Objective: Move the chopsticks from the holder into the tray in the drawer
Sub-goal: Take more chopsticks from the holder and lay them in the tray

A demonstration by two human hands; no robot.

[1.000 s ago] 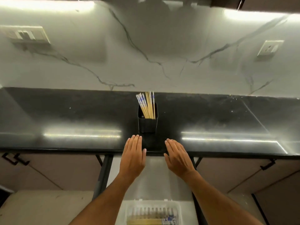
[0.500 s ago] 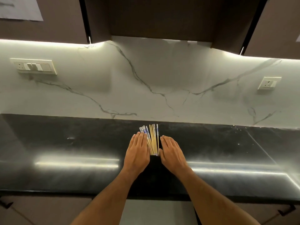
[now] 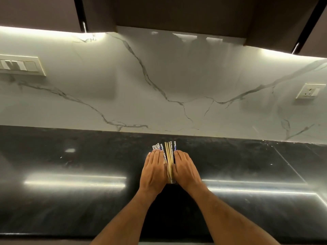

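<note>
A bundle of chopsticks (image 3: 169, 156), some plain wood and some blue-and-white patterned, stands upright in the middle of the black counter. My left hand (image 3: 154, 171) lies flat against the bundle's left side and my right hand (image 3: 185, 171) against its right side, fingers straight and pointing away from me. Both hands touch the sticks, and no finger curls around them. The black holder (image 3: 170, 187) is almost wholly hidden behind my hands, showing only as a dark sliver between my wrists. The drawer and its tray are out of view.
The glossy black counter (image 3: 70, 200) runs the full width, with a white marble backsplash (image 3: 177, 82) behind it. A switch plate (image 3: 19, 65) sits at left and a socket (image 3: 309, 91) at right on that wall. Dark upper cabinets (image 3: 177, 11) hang overhead.
My hands moved forward from the counter's front edge and closed in on both sides of the chopsticks. The view tilted up, so the drawer and tray dropped out of sight.
</note>
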